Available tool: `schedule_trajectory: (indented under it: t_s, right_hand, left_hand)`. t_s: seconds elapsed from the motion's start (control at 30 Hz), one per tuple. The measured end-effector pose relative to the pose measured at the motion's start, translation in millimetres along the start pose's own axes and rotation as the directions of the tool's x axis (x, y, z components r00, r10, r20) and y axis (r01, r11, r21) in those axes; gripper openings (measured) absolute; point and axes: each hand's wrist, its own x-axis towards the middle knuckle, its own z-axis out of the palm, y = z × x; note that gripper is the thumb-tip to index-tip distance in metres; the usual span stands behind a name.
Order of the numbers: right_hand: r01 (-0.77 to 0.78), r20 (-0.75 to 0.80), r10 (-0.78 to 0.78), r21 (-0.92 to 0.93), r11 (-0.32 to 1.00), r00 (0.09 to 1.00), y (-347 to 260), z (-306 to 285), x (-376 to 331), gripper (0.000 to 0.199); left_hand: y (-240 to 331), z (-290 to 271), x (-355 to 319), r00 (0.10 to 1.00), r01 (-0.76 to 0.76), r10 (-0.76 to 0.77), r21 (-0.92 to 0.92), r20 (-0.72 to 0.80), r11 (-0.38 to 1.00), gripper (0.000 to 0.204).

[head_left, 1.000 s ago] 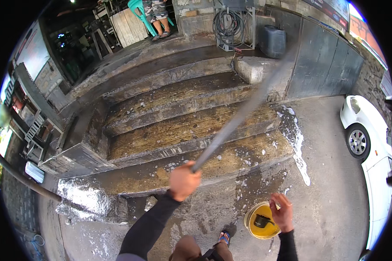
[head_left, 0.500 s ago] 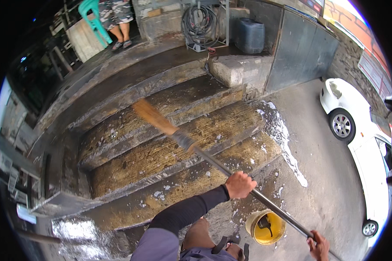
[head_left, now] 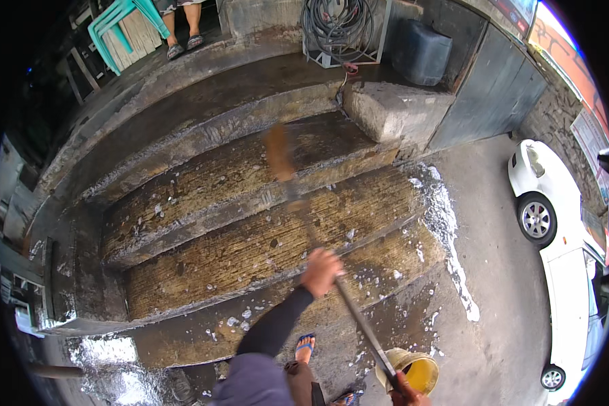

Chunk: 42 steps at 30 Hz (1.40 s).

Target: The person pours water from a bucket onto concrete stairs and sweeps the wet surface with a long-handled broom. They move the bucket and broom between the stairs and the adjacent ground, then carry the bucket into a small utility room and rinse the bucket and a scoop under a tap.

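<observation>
A long-handled broom with brown bristles [head_left: 279,154] slants across the wet concrete steps [head_left: 203,271]. Its bristles are smeared by motion over the upper step, and I cannot tell whether they touch it. My left hand [head_left: 321,273], at the end of a dark sleeve, is closed round the middle of the grey pole [head_left: 358,318]. Farther down, my right hand [head_left: 410,392] grips the pole near its lower end, partly cut off by the picture's bottom edge. Just behind that hand is a yellow-lined bucket [head_left: 386,358], partly covered by pole and hand.
White suds [head_left: 446,230] streak the ground right of the steps. A white car [head_left: 561,271] stands at the right. Up behind the steps are a coiled hose [head_left: 338,30], a blue-grey drum [head_left: 423,53], a green plastic chair [head_left: 115,30] and a person's legs [head_left: 183,27].
The broom's bristles have swung to the right across the upper step. Both my hands have moved left, the right one coming in front of the bucket. The view has shifted slightly.
</observation>
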Motion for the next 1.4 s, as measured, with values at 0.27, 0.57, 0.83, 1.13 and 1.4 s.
schedule_trajectory:
  t_s: [0.27, 0.57, 0.83, 1.13, 1.4]
  right_hand:
    - [-0.075, 0.075, 0.073, 0.016, 0.997, 0.994, 9.1, -4.3, -32.9, 0.045]
    - [-0.045, 0.575, -0.056, 0.159, 0.986, 0.816, -89.9, 65.5, -0.8, 0.055]
    - [0.443, 0.631, -0.392, 0.085, 0.893, 0.67, -218.6, 166.5, 42.0, 0.064]
    - [0.692, 0.452, -0.664, 0.131, 0.709, 0.595, -192.8, 156.5, 52.8, 0.054]
    - [0.511, 0.366, -0.565, 0.24, 0.825, 0.739, 45.9, 158.2, -2.8, 0.061]
  left_hand:
    - [34.0, -61.0, -61.5, 0.95, 0.294, -0.292, -0.004, 0.108, 0.956, 0.019]
    - [-53.6, -109.1, -206.8, 0.92, 0.371, -0.389, 0.23, 0.036, 0.9, 0.021]
    - [-163.0, -200.8, -365.4, 0.745, 0.638, -0.663, 0.36, -0.068, 0.681, 0.011]
    - [-91.3, -226.8, -449.5, 0.338, 0.718, -0.935, 0.613, 0.106, 0.329, 0.009]
    - [27.8, -33.0, -389.8, 0.535, 0.655, -0.829, 0.541, 0.16, 0.527, 0.011]
